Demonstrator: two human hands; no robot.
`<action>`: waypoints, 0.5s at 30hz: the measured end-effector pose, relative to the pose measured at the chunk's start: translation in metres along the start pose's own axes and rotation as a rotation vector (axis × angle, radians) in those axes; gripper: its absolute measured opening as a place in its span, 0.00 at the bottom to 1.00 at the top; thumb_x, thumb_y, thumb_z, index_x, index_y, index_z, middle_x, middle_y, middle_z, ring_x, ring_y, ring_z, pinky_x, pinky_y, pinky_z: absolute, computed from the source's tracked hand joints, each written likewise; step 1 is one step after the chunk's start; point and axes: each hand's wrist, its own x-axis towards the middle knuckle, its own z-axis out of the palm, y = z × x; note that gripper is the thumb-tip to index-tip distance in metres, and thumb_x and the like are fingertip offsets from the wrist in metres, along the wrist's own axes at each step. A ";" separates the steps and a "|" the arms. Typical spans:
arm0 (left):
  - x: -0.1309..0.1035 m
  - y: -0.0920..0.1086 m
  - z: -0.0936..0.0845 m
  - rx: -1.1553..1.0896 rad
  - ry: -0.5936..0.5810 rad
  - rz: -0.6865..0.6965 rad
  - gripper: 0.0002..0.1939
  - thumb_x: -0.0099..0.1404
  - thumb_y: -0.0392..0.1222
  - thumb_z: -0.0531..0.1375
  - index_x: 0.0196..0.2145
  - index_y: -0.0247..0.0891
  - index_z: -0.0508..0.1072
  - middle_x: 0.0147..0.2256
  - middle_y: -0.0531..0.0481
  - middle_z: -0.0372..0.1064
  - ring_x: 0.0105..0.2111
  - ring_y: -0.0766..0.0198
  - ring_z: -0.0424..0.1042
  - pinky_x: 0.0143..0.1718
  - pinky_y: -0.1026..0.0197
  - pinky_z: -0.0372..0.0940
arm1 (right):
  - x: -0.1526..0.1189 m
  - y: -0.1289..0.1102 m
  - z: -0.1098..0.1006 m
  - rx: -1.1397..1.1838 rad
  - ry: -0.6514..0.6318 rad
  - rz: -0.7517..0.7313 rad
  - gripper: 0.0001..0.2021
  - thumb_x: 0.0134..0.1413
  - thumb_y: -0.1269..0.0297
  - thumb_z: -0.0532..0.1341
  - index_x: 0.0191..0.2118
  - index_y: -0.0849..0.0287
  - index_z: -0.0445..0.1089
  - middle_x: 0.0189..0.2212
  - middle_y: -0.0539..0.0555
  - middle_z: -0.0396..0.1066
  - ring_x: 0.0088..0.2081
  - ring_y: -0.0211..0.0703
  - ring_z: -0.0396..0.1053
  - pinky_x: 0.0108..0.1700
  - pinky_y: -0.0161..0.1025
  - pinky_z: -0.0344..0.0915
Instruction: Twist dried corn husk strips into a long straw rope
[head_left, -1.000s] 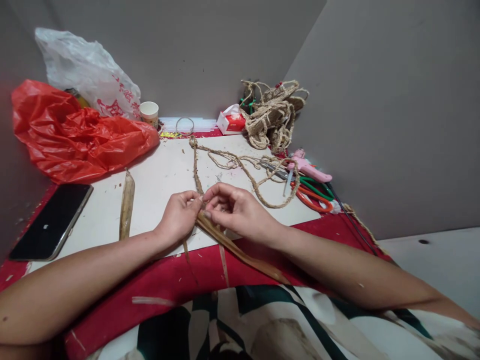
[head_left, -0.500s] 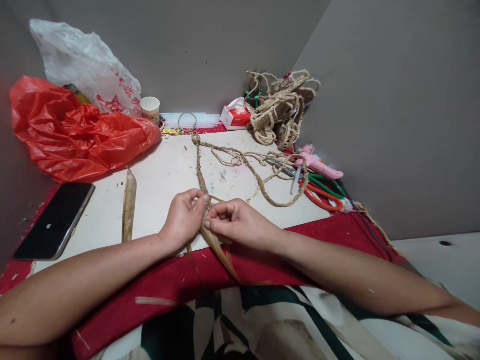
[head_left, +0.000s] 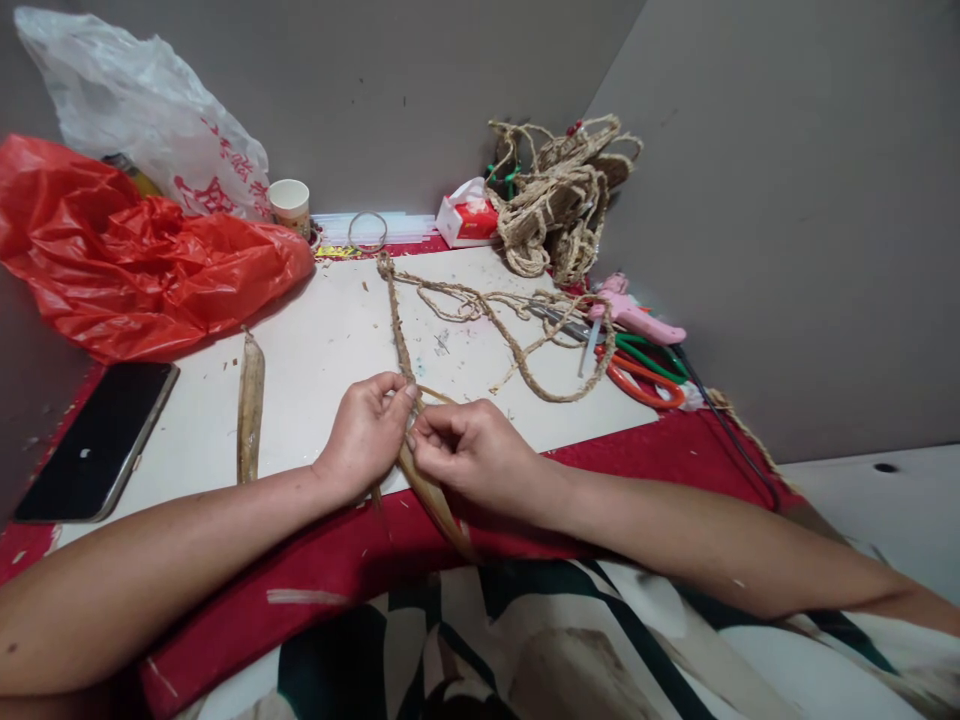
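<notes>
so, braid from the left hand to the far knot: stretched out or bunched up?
Stretched out: the braid runs nearly straight from the left hand to the far knot, with no coils between. How taut, cannot tell.

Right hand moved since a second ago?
Yes, the right hand has shifted nearer the person, judged against the white board.

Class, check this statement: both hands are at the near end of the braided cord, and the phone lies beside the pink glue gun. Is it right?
The phone is misplaced: the head view shows it at the left, near the red bag, across from the glue gun. Both hands are indeed at the cord's near end.
</notes>
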 end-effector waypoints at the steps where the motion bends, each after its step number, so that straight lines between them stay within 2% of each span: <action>1: 0.000 0.000 0.000 0.009 0.004 0.003 0.12 0.63 0.47 0.55 0.27 0.36 0.66 0.19 0.56 0.60 0.19 0.71 0.57 0.20 0.68 0.52 | 0.000 0.000 0.001 -0.004 0.013 -0.005 0.12 0.48 0.70 0.54 0.18 0.59 0.53 0.15 0.45 0.52 0.20 0.30 0.50 0.25 0.31 0.51; 4: -0.001 0.002 0.000 0.024 0.016 0.011 0.12 0.62 0.47 0.56 0.27 0.36 0.66 0.18 0.56 0.60 0.19 0.71 0.58 0.20 0.68 0.52 | 0.001 0.003 0.005 -0.042 0.031 -0.019 0.11 0.48 0.71 0.54 0.18 0.60 0.53 0.15 0.46 0.53 0.20 0.30 0.51 0.25 0.31 0.50; 9: -0.001 0.003 -0.001 0.003 0.031 -0.006 0.12 0.62 0.47 0.56 0.28 0.36 0.67 0.16 0.58 0.57 0.16 0.72 0.54 0.17 0.69 0.48 | 0.003 0.011 0.004 -0.037 0.012 0.037 0.12 0.47 0.71 0.55 0.17 0.60 0.54 0.14 0.45 0.53 0.19 0.30 0.51 0.23 0.31 0.49; 12: 0.000 0.003 -0.002 -0.021 0.018 -0.021 0.12 0.62 0.47 0.56 0.27 0.36 0.67 0.16 0.58 0.56 0.15 0.73 0.52 0.17 0.69 0.46 | 0.000 0.010 -0.002 0.152 0.021 0.097 0.11 0.52 0.67 0.56 0.20 0.60 0.58 0.16 0.46 0.57 0.19 0.30 0.53 0.22 0.31 0.52; 15: 0.001 0.001 -0.002 -0.075 -0.009 -0.036 0.11 0.62 0.46 0.56 0.27 0.36 0.66 0.16 0.58 0.57 0.15 0.73 0.51 0.17 0.69 0.46 | -0.004 0.009 -0.008 0.410 0.044 0.171 0.11 0.56 0.60 0.56 0.27 0.60 0.64 0.20 0.48 0.64 0.21 0.32 0.61 0.25 0.31 0.59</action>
